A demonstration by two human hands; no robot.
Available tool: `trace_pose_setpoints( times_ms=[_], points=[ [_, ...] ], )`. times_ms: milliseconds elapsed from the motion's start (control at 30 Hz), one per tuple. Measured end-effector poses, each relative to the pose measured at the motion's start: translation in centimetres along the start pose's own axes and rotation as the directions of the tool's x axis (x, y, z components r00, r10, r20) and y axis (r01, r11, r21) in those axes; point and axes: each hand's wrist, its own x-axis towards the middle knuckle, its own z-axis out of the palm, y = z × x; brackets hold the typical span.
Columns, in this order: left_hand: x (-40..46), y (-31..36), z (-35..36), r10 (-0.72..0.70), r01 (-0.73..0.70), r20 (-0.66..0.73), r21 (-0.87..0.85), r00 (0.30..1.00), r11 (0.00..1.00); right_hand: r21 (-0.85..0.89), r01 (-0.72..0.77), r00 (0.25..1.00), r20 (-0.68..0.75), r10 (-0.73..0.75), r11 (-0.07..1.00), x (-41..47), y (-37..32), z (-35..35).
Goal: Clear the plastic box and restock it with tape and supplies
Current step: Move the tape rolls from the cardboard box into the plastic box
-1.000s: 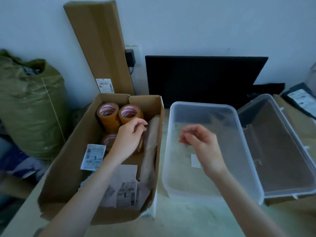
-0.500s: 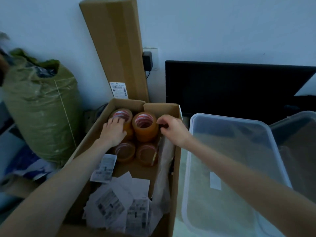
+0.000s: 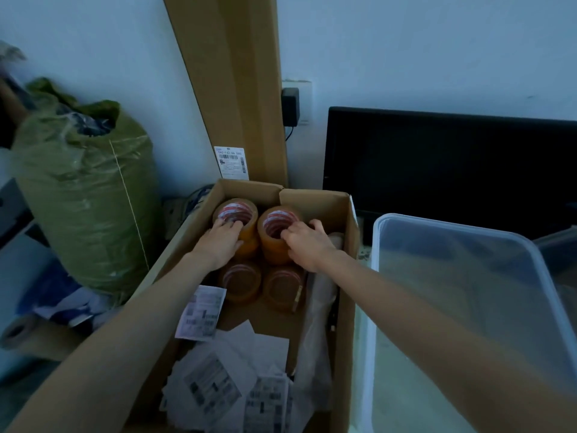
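An open cardboard box (image 3: 345, 314) holds several brown tape rolls standing on end at its far end. My left hand (image 3: 220, 243) grips the far-left tape stack (image 3: 235, 212), fingers hooked into its core. My right hand (image 3: 307, 243) grips the neighbouring tape stack (image 3: 274, 228), fingers curled over its rim. Two lower tape rolls (image 3: 242, 281) sit just in front of both hands. The clear plastic box (image 3: 373, 307) stands to the right of the cardboard box, its inside bare as far as shown.
Loose shipping labels (image 3: 218, 379) and a rolled clear bag (image 3: 318, 323) lie in the cardboard box. A tall flat carton (image 3: 237, 89) leans on the wall behind. A full green sack (image 3: 84, 195) stands left, a black monitor (image 3: 437, 164) behind the plastic box.
My right hand left the plastic box and crossed into the cardboard box onto the right tape stack. My left hand shifted to the far-left stack. The view moved closer and leftward.
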Motion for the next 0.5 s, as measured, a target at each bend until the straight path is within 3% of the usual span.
trace_pose_setpoints(
  times_ms=[200,367,500],
  points=[
    [-0.6,0.3,-0.3,-0.021,0.021,-0.04,0.001,0.999,1.0,-0.049,-0.05,0.999,-0.024,0.049,0.998,0.3,-0.8,-0.3],
    [-1.7,1.7,0.5,-0.031,0.014,-0.169,-0.098,0.985,0.995,0.09,-0.109,0.989,-0.095,0.117,0.99,-1.0,-0.2,-1.5],
    [-2.7,2.9,-0.2,0.02,-0.075,-0.267,-0.198,0.963,0.977,0.182,-0.146,0.984,-0.078,0.162,0.972,-3.9,0.7,-3.8]
  ],
)
